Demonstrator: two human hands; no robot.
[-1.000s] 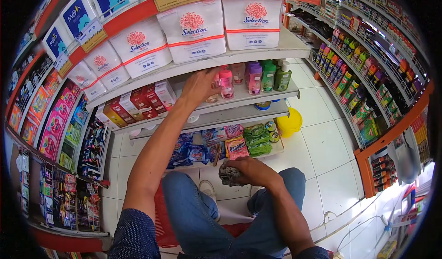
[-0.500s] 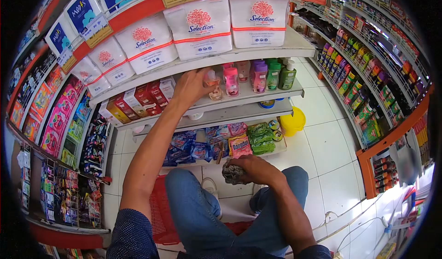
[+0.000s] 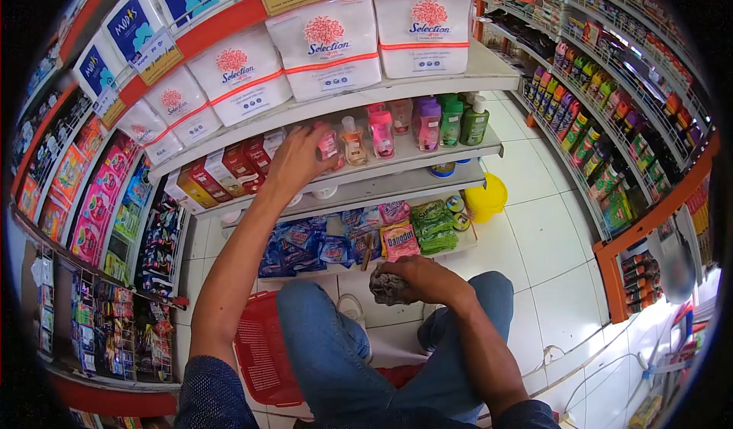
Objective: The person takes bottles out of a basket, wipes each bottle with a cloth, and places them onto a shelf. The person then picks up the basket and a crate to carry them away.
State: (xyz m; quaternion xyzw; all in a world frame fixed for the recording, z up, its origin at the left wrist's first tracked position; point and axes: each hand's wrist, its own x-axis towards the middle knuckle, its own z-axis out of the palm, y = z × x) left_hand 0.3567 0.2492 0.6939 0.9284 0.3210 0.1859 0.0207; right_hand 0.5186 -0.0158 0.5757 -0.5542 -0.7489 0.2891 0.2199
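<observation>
On the shelf below the cotton packs, my left hand (image 3: 296,160) is closed around a pink bottle (image 3: 328,145). Just right of it stands a clear bottle with peach-coloured liquid (image 3: 354,143). Farther along the same shelf are another pink bottle (image 3: 381,133), a purple bottle (image 3: 429,126), a green bottle (image 3: 450,124) and a green pump bottle (image 3: 475,122). Boxes (image 3: 223,172) stand in a row left of my left hand. Above my knees, my right hand (image 3: 420,276) grips a crumpled grey cloth (image 3: 389,287).
White cotton packs (image 3: 328,43) line the upper shelf. Sachets (image 3: 305,247) fill the bottom shelf, with a yellow bucket (image 3: 486,202) beside it. A red basket (image 3: 263,353) sits by my left leg. Stocked racks stand on both sides, and cables (image 3: 588,375) lie on the floor at right.
My left hand has let go of the peach-coloured bottle, which now stands on the shelf. It has shifted left onto a pink bottle. My right hand with the cloth has stayed nearly still.
</observation>
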